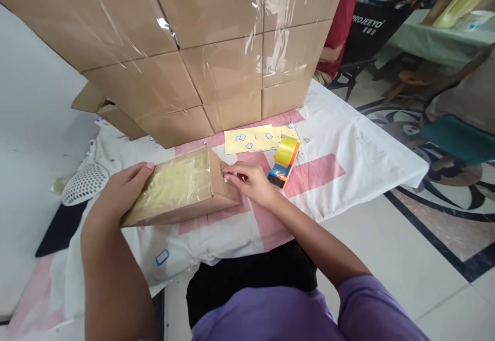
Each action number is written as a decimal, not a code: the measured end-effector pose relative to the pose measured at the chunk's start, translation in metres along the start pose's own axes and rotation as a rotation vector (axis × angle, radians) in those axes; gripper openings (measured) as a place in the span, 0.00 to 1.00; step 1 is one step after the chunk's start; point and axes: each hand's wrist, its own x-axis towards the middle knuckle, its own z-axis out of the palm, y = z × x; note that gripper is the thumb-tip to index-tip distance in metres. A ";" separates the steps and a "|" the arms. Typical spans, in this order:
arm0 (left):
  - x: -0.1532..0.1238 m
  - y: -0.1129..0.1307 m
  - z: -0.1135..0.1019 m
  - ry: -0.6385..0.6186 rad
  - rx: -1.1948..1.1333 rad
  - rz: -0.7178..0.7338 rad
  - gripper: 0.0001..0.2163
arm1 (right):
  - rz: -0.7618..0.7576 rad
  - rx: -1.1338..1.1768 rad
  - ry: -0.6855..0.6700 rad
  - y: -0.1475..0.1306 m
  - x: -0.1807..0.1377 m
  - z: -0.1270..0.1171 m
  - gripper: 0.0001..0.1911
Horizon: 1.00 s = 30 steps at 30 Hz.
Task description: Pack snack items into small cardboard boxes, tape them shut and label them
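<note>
Head view: left hand (122, 189) steadies box (181, 189); right hand (247, 178) pinches its corner.

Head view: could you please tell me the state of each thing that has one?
Small brown cardboard box: closed, top covered in clear tape, lying on the white and pink cloth.
Left hand: gripping the box's left end.
Right hand: fingers bunched at the box's right edge; grip unclear.
Yellow tape roll in orange dispenser: lying on the cloth, untouched.
Yellow sticker sheet: flat, a few stickers on it.
Stacked large cardboard boxes: closed, taped.
</note>
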 end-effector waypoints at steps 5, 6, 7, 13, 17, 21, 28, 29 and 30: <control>0.001 -0.001 0.000 0.006 0.020 0.045 0.21 | -0.048 0.041 0.031 0.001 0.009 0.005 0.05; 0.001 -0.001 0.000 0.005 0.016 0.042 0.21 | -0.051 0.042 0.032 0.003 0.009 0.005 0.05; 0.001 -0.001 -0.001 0.005 0.013 0.039 0.21 | -0.054 0.043 0.031 0.004 0.008 0.005 0.05; 0.001 -0.001 -0.003 -0.006 0.038 -0.002 0.20 | -0.039 -0.063 -0.061 0.002 0.008 0.006 0.07; 0.000 0.000 -0.003 0.007 0.016 -0.030 0.20 | -0.040 -0.114 -0.109 -0.002 0.010 0.009 0.06; -0.001 0.000 -0.003 0.019 0.002 -0.058 0.20 | -0.028 -0.054 -0.087 0.000 0.009 0.011 0.05; -0.001 -0.001 -0.004 0.000 0.037 -0.033 0.20 | -0.059 0.043 -0.059 0.008 0.011 0.010 0.05; -0.001 -0.002 -0.004 -0.006 0.052 -0.015 0.20 | -0.063 0.029 -0.056 0.008 0.012 0.010 0.05; -0.001 -0.002 -0.005 -0.012 0.062 0.000 0.20 | -0.063 0.007 -0.056 0.007 0.012 0.010 0.06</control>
